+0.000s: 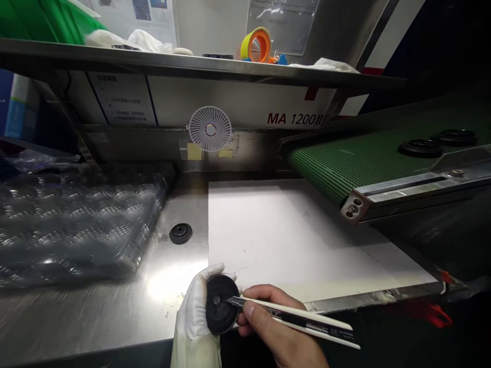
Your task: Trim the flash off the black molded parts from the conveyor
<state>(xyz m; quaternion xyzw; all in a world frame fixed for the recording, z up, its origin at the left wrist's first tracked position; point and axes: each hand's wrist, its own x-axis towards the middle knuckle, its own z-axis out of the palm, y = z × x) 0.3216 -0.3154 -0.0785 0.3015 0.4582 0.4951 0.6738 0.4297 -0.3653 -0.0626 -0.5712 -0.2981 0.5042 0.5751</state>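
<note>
A round black part [221,306] is held up near the bottom centre by my left hand [196,309], which wears a white glove and has its fingers wrapped round the part's edge. My bare right hand [278,327] grips a white and black utility knife [307,323]. The knife's blade points left, and its tip lies over the face of the black part, close to the small holes near its centre. Whether the tip touches the surface I cannot tell. Another ribbed black disc [180,233] lies on the metal table [103,317], left of the white sheet [268,230].
Clear plastic trays [76,220] are stacked at the left. At the right, a green conveyor [345,158] with a metal side rail carries two black parts [421,148]. A small fan [210,129] hangs below a shelf [172,64] holding a tape roll [256,45] and white cloths.
</note>
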